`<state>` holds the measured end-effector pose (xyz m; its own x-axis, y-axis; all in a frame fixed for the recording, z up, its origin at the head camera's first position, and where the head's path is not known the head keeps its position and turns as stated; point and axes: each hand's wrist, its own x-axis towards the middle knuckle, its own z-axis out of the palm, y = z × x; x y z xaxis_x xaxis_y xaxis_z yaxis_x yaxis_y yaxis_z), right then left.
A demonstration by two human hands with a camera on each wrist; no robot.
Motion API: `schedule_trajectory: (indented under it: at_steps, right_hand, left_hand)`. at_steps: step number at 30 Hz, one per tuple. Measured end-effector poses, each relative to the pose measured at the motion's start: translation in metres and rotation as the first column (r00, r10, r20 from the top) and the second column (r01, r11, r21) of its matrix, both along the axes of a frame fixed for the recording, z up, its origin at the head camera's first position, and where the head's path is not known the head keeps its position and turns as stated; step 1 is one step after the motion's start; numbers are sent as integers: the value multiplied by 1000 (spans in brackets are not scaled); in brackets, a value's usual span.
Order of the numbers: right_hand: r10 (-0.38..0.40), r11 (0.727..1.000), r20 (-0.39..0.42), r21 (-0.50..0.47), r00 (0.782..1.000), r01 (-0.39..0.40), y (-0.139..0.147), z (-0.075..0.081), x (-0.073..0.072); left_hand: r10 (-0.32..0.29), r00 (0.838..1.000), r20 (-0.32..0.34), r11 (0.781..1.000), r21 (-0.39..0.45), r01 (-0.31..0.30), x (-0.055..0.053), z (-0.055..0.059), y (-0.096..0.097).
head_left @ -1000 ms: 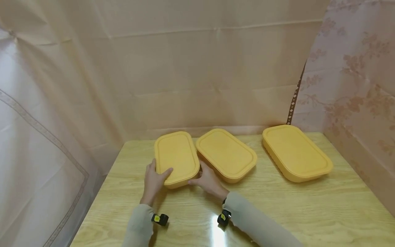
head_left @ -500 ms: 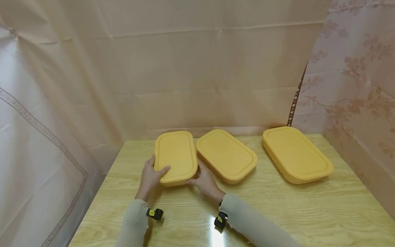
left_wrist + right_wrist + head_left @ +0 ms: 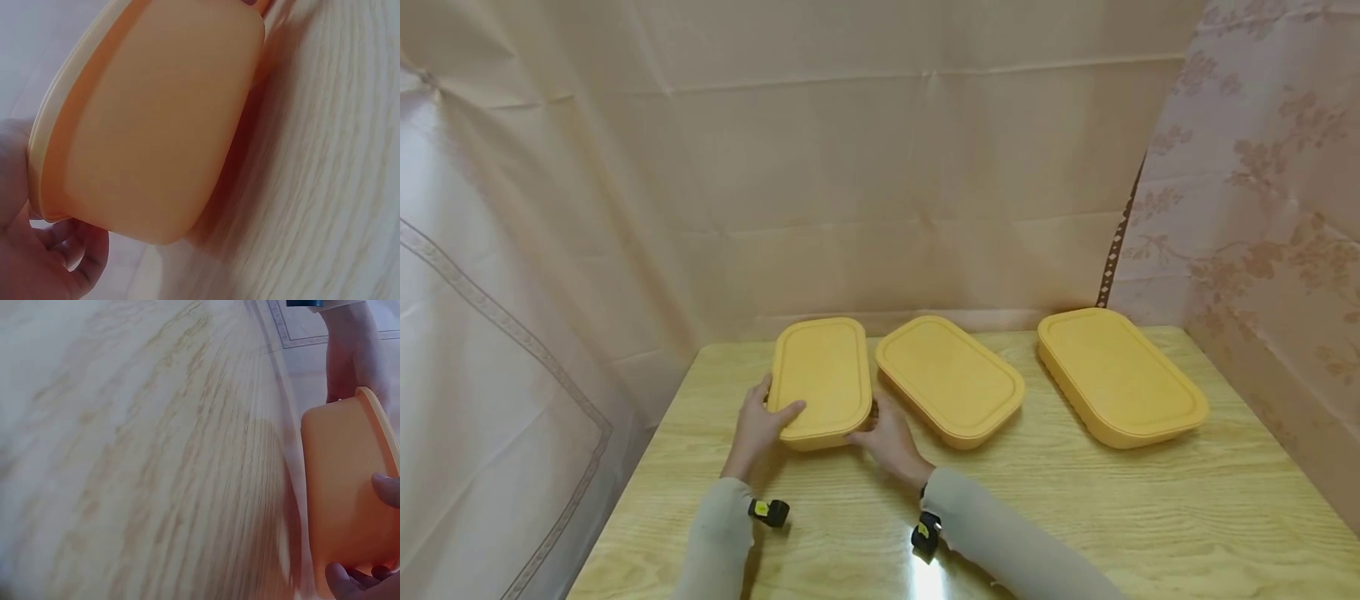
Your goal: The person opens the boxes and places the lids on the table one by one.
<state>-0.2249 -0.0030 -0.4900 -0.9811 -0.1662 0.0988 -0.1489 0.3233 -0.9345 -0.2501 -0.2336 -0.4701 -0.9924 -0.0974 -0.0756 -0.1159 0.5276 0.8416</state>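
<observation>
A yellow lidded food box point(image 3: 822, 375) is at the left of the table between both hands. My left hand point(image 3: 757, 427) grips its left side, with the thumb lying on the lid and the fingers curled against the side. At the near right corner my right hand point(image 3: 891, 442) holds it, thumb on the near wall, fingers round the right side. The left wrist view shows the box's smooth near wall point(image 3: 156, 125) with a shadow beneath; whether its base touches the table I cannot tell. A second yellow box point(image 3: 951, 379) lies angled just right of my right hand.
A third yellow box point(image 3: 1123, 375) lies angled at the far right of the wood-grain table point(image 3: 1075, 517). Behind the table hangs a beige cloth point(image 3: 887, 183), with a flowered cloth point(image 3: 1270, 233) on the right. Pale cloth point(image 3: 497, 400) drapes along the left.
Both hands have moved the held box a little to the left and turned it straighter. The gap to the middle box has widened. The other two boxes have stayed put.
</observation>
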Motion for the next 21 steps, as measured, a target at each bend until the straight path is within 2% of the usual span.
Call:
schedule_trajectory:
  at_steps: [9, 14, 21]
  right_hand:
    - [4, 998, -13, 66, 1000, -3, -10, 2, -1]
    - [-16, 995, -33, 95, 999, 19, -13, -2, -4]
    - [-28, 992, -28, 124, 999, 31, -15, -9, -8]
  left_hand:
    - [-8, 999, 34, 999, 46, 6, -4, 1, -12]
    - [-30, 999, 35, 999, 34, 29, -8, 0, -16]
    - [-23, 999, 45, 999, 51, 21, -12, -6, -17]
